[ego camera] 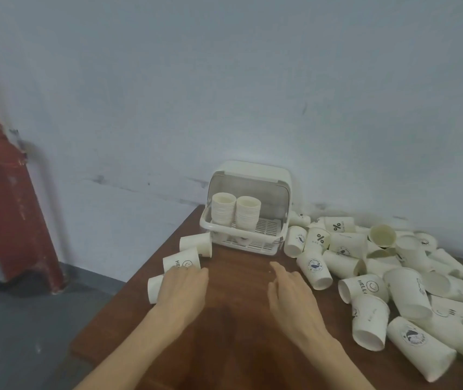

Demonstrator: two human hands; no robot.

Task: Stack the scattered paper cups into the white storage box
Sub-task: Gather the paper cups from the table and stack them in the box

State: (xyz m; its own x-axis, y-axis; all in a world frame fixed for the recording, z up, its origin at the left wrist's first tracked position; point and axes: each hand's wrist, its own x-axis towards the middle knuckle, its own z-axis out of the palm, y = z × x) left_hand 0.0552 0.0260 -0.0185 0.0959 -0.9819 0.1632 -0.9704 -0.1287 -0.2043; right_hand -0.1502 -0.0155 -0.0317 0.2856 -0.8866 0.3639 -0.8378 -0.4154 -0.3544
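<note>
The white storage box (pixel 284 181) stands open at the back of the brown table (pixel 238 277), with two stacks of paper cups (pixel 236 211) inside on its slatted floor. Several white paper cups (pixel 410 288) lie scattered in a heap on the right half of the table. Three more cups lie at the left edge, one printed "HELLO" (pixel 182 260). My left hand (pixel 184 291) lies palm down with relaxed fingers, touching the cups at the left. My right hand (pixel 292 296) hovers flat over the wood, fingers straight, holding nothing, just left of the heap.
A pale wall runs behind the table. A red cabinet (pixel 2 209) and a grey floor (pixel 22 333) are to the left. The table's left edge runs diagonally beside my left hand.
</note>
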